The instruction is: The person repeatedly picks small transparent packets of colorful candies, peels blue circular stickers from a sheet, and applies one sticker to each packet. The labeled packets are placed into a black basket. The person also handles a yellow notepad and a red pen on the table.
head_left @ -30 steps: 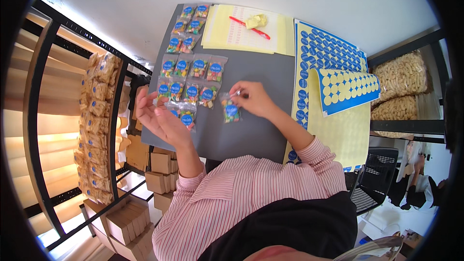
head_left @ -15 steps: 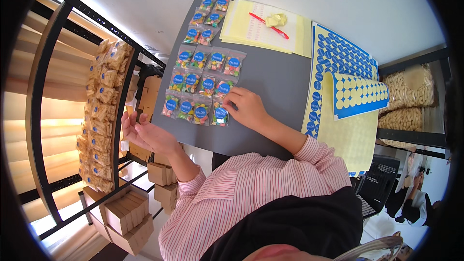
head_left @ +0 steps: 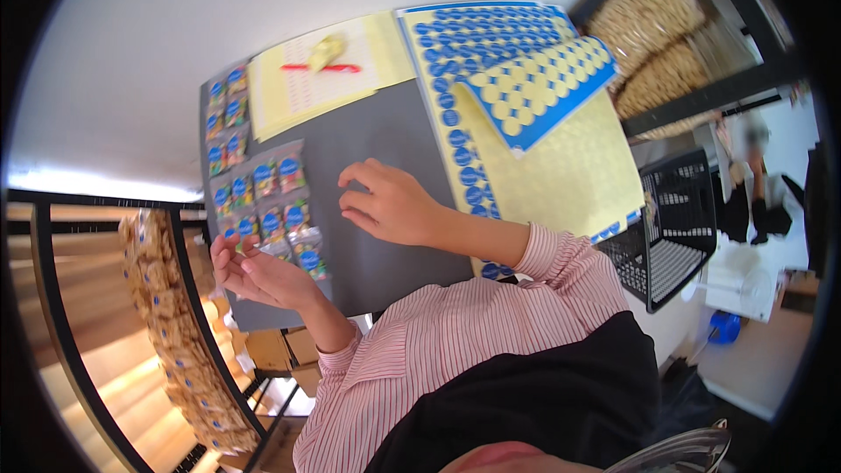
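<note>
On the grey table (head_left: 385,267), small clear packets of colourful candy-like pieces (head_left: 291,173) lie in rows, each with a round blue sticker. My left hand (head_left: 267,276) hovers, palm partly up, in front of the nearest packets and hides some of them. Its fingers are loosely bent and apart, with nothing seen in them. Over bare tabletop, between the packets and a large sheet of round blue stickers (head_left: 455,136), is my right hand (head_left: 390,201). Its thumb and fingers are bent but apart, and no object shows between them. The sheet's curled-over part (head_left: 547,92) shows pale circles.
A red pen (head_left: 320,68) and crumpled yellow paper (head_left: 328,50) lie on pale sheets (head_left: 385,44) at the back. Racks with bagged goods (head_left: 162,315) stand left and right (head_left: 661,4). A black crate (head_left: 679,223) is at right; a person is beyond.
The view has turned, so the table appears further left. My right hand has left the nearest right packet and moved right toward the sticker sheet. My left hand is now in front of the packets.
</note>
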`<action>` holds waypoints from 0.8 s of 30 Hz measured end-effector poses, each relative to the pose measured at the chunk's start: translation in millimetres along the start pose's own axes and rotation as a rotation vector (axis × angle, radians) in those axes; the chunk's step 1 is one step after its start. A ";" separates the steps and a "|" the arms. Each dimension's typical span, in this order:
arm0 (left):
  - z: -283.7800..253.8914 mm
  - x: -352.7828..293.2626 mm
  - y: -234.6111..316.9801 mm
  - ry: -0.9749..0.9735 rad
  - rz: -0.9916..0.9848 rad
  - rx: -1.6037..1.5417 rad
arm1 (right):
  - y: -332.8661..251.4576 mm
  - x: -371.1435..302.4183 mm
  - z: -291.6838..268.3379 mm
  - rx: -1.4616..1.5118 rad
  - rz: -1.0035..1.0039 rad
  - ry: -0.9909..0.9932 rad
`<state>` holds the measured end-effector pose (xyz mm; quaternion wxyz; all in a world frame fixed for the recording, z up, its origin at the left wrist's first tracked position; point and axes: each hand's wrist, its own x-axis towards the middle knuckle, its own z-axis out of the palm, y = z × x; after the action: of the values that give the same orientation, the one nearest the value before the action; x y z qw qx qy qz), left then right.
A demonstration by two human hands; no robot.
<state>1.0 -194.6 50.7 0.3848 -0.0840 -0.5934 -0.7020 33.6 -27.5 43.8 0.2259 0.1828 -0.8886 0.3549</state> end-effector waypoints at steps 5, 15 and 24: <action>53.5 -70.7 13.0 -0.394 -0.113 -0.115 | 29.2 -54.9 -97.4 -0.114 0.069 0.162; 92.3 -186.1 14.3 -0.735 -0.440 0.144 | 66.7 -325.6 -339.1 -0.825 0.571 0.709; 79.3 -198.8 30.4 -0.609 0.028 0.790 | 217.4 -679.0 -373.4 -0.648 1.421 0.503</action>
<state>130.7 -35.8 -17.8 0.2059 -0.1412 -0.8982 -0.3618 593.9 498.7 -194.9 0.1813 -0.5828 -0.7737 0.1697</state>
